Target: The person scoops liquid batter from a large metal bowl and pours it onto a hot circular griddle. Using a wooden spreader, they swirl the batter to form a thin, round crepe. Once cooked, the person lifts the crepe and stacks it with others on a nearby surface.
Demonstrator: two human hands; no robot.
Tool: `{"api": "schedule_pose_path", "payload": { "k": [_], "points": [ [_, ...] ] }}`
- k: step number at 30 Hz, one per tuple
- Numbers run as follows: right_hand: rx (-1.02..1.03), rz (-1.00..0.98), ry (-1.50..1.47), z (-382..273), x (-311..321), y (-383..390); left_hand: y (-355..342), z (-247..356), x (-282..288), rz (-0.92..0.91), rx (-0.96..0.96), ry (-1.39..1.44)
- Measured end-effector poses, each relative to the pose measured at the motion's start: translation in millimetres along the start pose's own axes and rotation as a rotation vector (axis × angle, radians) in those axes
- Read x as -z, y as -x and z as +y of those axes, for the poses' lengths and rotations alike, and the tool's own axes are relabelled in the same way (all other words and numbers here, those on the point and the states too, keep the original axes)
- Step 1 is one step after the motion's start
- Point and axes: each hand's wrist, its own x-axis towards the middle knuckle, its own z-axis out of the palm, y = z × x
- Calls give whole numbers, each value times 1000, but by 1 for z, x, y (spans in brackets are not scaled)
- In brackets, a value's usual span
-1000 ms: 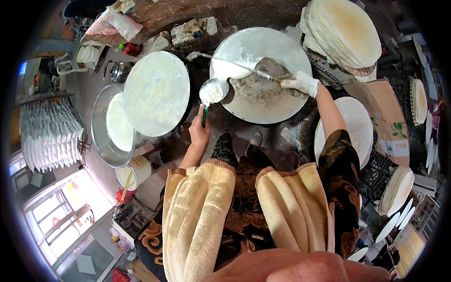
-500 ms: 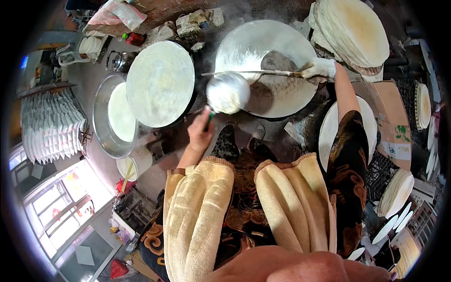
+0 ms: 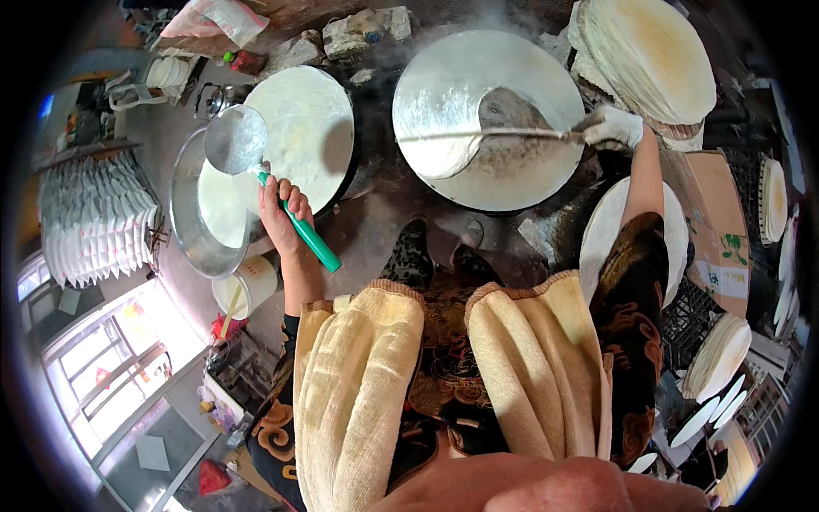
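Note:
My bare left hand (image 3: 288, 213) is closed round the green handle of a metal ladle (image 3: 235, 139). The ladle's bowl hangs between the metal basin (image 3: 182, 235), which holds pale batter (image 3: 223, 205), and the left griddle (image 3: 294, 128), covered by a pale round sheet. In a white glove, my right hand (image 3: 611, 129) grips the end of a long thin spreading stick (image 3: 512, 132). It reaches leftward across the right griddle (image 3: 533, 175). White batter (image 3: 439, 141) coats that griddle's left and middle, with a dark bare patch beside it.
Stacks of thin round flatbreads (image 3: 653, 60) stand at the far right. A cardboard box (image 3: 708, 209) and a round pale sheet (image 3: 674, 230) lie nearer. A kettle (image 3: 223, 98) sits behind the basin, a white bucket (image 3: 256, 286) in front. Steam rises at the back.
My left hand has swung the ladle left, from beside the right griddle toward the basin. My right hand has shifted slightly right with the stick, and batter now covers part of the formerly dark area.

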Motion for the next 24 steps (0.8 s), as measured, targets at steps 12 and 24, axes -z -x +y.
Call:
{"api": "schedule_pose_path", "payload": {
  "k": [12, 24],
  "points": [
    [356, -107, 498, 13, 42, -55, 6, 14, 28, 11, 14, 89],
    [-63, -41, 334, -26, -6, 21, 31, 12, -16, -80, 35, 134]
  ]
}}
